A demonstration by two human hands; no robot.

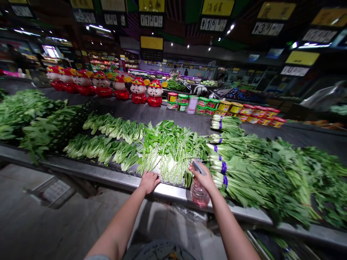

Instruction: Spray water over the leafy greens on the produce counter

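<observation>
My right hand is closed round the grey trigger head of a spray bottle with a clear pinkish body, held just over the shelf's front edge. My left hand rests on the metal edge with its fingers stretched out, close to the cut stem ends. Between and beyond both hands lies a heap of loose leafy greens, stems toward me. Left of it are two rows of small bok choy. Bundles of greens tied with purple bands lie to the right of the bottle.
Behind the greens stand several red figurines and stacked round tubs. More leafy greens spread right, and another pile lies left past a black divider. Price signs hang overhead. A crate sits below.
</observation>
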